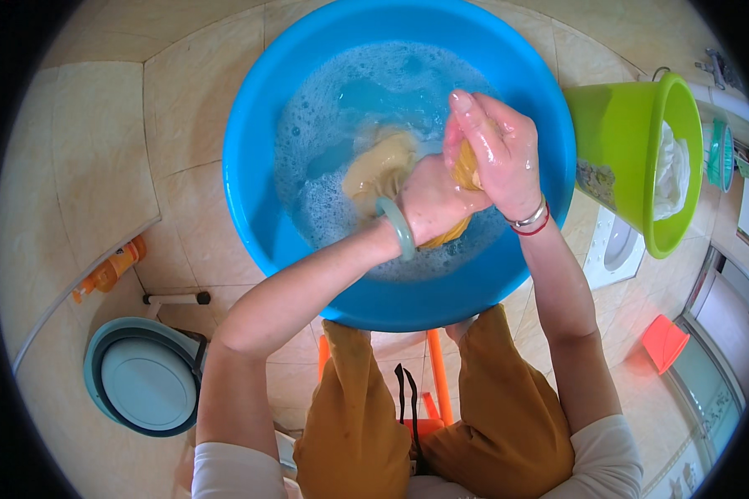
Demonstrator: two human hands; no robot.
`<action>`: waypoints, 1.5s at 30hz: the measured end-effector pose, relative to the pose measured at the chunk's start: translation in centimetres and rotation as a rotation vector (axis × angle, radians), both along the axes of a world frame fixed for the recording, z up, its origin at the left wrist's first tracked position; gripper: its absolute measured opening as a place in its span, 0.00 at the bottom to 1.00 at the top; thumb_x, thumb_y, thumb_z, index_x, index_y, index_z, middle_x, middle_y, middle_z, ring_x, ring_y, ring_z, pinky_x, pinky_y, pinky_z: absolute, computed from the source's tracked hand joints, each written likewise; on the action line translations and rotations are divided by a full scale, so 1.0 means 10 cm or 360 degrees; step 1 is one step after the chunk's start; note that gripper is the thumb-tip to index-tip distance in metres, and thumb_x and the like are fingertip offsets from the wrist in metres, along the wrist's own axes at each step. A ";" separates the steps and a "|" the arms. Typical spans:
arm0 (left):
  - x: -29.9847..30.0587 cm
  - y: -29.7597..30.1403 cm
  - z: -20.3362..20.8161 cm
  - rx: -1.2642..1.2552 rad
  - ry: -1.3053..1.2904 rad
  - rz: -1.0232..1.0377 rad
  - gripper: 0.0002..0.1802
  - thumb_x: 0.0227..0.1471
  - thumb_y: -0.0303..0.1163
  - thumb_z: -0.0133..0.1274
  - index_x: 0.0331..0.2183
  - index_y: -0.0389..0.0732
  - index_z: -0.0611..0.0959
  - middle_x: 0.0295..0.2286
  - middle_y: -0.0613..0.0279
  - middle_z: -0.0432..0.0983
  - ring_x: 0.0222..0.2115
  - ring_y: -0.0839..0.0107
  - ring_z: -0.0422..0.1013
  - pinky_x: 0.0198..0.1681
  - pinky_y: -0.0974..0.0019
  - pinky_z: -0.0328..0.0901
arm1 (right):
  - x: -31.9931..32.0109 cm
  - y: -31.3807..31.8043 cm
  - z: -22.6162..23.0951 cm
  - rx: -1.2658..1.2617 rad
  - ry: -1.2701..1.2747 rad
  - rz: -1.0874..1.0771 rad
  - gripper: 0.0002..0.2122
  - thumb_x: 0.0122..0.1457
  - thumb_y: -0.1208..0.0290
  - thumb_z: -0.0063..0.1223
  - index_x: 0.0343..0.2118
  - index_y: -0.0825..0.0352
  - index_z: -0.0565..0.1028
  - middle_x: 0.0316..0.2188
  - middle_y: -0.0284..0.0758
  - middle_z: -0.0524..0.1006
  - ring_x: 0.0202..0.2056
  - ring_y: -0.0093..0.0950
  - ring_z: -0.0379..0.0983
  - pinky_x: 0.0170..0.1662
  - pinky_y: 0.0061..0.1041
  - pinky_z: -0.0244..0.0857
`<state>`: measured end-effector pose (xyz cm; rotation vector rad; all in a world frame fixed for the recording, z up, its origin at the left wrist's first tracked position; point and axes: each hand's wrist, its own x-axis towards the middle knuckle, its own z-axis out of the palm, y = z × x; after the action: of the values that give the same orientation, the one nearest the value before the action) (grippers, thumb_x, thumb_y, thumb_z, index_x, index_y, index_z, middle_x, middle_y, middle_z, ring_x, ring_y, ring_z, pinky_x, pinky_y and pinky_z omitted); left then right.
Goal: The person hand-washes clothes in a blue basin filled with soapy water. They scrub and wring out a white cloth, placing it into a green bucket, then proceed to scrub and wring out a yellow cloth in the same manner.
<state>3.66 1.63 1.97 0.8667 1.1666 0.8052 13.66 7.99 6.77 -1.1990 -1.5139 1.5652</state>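
Note:
Both hands are over a large blue basin (245, 195) of sudsy water, closed on a wet mustard-yellow cloth (464, 165). My right hand (512, 150), with a silver bangle and a red string at its wrist, wraps the upper part, thumb on top. Across and below it lies my left hand (443, 193), a pale green bangle on its wrist; its fingers are mostly hidden by the cloth and the right hand. A bit of cloth hangs out under the left palm. Left of the hands, a paler tan bulge of fabric (381, 170) sits in the water; whether it is the same piece I cannot tell.
A lime-green bucket (616, 158) holding a white bag leans against the basin's right side. Beyond it is a white floor fixture (617, 241). An orange bottle (112, 268) and a grey folding basin (96, 374) are at left. Orange stool legs (439, 374) show between my knees.

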 end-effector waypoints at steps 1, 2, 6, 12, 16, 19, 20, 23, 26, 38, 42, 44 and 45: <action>0.00 0.01 0.03 -0.0014 0.0081 -0.0048 0.16 0.43 0.31 0.62 0.36 0.36 0.79 0.31 0.58 0.78 0.34 0.68 0.75 0.37 0.64 0.68 | 0.00 -0.02 -0.01 0.0051 -0.0016 -0.0033 0.18 0.64 0.62 0.51 0.21 0.71 0.75 0.16 0.32 0.73 0.20 0.18 0.68 0.25 0.20 0.61; 0.01 0.01 0.05 -0.0027 0.0162 -0.0097 0.16 0.44 0.30 0.62 0.37 0.37 0.78 0.33 0.60 0.78 0.36 0.70 0.74 0.37 0.65 0.68 | 0.00 -0.04 -0.02 0.0102 -0.0031 -0.0066 0.18 0.64 0.63 0.50 0.21 0.71 0.74 0.15 0.32 0.73 0.19 0.19 0.68 0.24 0.20 0.61; 0.03 0.01 0.04 -0.0020 0.0385 -0.0159 0.13 0.45 0.33 0.61 0.32 0.36 0.79 0.27 0.57 0.79 0.31 0.64 0.76 0.34 0.62 0.69 | 0.02 -0.06 -0.05 0.0135 -0.0070 -0.0126 0.19 0.65 0.64 0.48 0.19 0.71 0.73 0.14 0.33 0.72 0.17 0.19 0.67 0.22 0.21 0.59; 0.06 0.04 -0.10 0.0141 0.0624 -0.0156 0.14 0.44 0.36 0.60 0.30 0.35 0.80 0.22 0.49 0.77 0.27 0.55 0.76 0.31 0.58 0.69 | -0.03 -0.04 -0.21 0.0037 0.0020 -0.0218 0.19 0.65 0.64 0.48 0.18 0.70 0.72 0.13 0.31 0.71 0.17 0.19 0.67 0.22 0.21 0.58; 0.04 0.04 -0.02 0.0281 0.0767 -0.0009 0.24 0.42 0.39 0.63 0.40 0.37 0.77 0.28 0.47 0.77 0.33 0.50 0.75 0.40 0.57 0.68 | 0.03 -0.01 -0.24 0.0004 0.0194 -0.0326 0.17 0.66 0.66 0.46 0.21 0.71 0.72 0.16 0.32 0.73 0.20 0.20 0.70 0.24 0.22 0.62; -0.05 -0.14 0.15 0.0764 0.1048 0.0356 0.30 0.46 0.39 0.63 0.48 0.38 0.71 0.41 0.49 0.74 0.42 0.56 0.72 0.45 0.57 0.67 | 0.15 0.02 -0.15 0.0134 0.0498 -0.0439 0.16 0.67 0.70 0.41 0.23 0.72 0.70 0.21 0.37 0.73 0.23 0.24 0.70 0.31 0.25 0.68; -0.09 -0.28 0.21 0.0967 0.1170 0.0511 0.32 0.47 0.38 0.63 0.50 0.38 0.69 0.45 0.51 0.73 0.45 0.59 0.71 0.46 0.58 0.67 | 0.16 0.00 -0.11 0.0191 0.0558 -0.0465 0.16 0.68 0.70 0.40 0.23 0.72 0.69 0.21 0.37 0.72 0.24 0.25 0.70 0.32 0.26 0.68; -0.17 -0.89 0.23 -0.0270 -0.0201 0.0886 0.37 0.56 0.45 0.56 0.59 0.42 0.59 0.57 0.52 0.57 0.54 0.55 0.63 0.55 0.53 0.62 | 0.16 -0.11 0.11 0.0336 0.0750 -0.0472 0.16 0.69 0.72 0.34 0.22 0.70 0.66 0.22 0.39 0.71 0.27 0.29 0.69 0.35 0.32 0.69; -0.19 -0.84 0.24 -0.1346 -0.1284 0.0917 0.35 0.55 0.56 0.54 0.56 0.48 0.62 0.51 0.55 0.65 0.51 0.61 0.65 0.52 0.53 0.65 | 0.15 -0.31 0.21 0.0461 0.0863 -0.0302 0.15 0.68 0.72 0.36 0.22 0.69 0.66 0.24 0.40 0.72 0.27 0.30 0.70 0.35 0.33 0.69; -0.03 -0.33 0.43 -0.0856 -0.2520 0.0671 0.26 0.58 0.43 0.49 0.54 0.39 0.71 0.53 0.56 0.69 0.53 0.62 0.65 0.59 0.57 0.57 | 1.05 -0.73 -0.45 -0.1452 0.1488 -0.0232 0.22 0.67 0.50 0.38 0.46 0.67 0.71 0.48 0.42 0.72 0.54 0.36 0.65 0.57 0.38 0.61; -0.16 -0.59 0.39 -0.0966 -0.2225 0.0886 0.29 0.57 0.45 0.51 0.56 0.41 0.70 0.52 0.59 0.69 0.54 0.65 0.65 0.59 0.60 0.58 | 0.14 -0.93 -0.45 -0.1591 0.1851 0.0050 0.24 0.66 0.48 0.40 0.52 0.66 0.67 0.51 0.43 0.71 0.53 0.37 0.68 0.55 0.38 0.64; 0.04 -0.56 0.48 -0.0985 -0.2241 0.0796 0.30 0.56 0.45 0.52 0.56 0.42 0.70 0.51 0.60 0.70 0.52 0.66 0.66 0.58 0.60 0.59 | 0.05 -0.74 -0.24 -0.1418 0.1812 -0.0014 0.26 0.65 0.47 0.41 0.55 0.66 0.65 0.52 0.44 0.71 0.52 0.37 0.69 0.54 0.37 0.66; 0.09 -0.57 0.51 -0.0991 -0.2197 0.0780 0.30 0.56 0.46 0.52 0.56 0.42 0.69 0.50 0.61 0.71 0.52 0.67 0.67 0.57 0.61 0.60 | 0.03 -0.64 -0.25 -0.1377 0.1796 -0.0062 0.27 0.65 0.47 0.41 0.57 0.66 0.64 0.52 0.44 0.71 0.52 0.37 0.70 0.54 0.37 0.67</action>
<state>4.55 -4.07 7.08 -0.5421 0.2758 1.0476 13.99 1.55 4.30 -0.4496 -0.0648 2.3359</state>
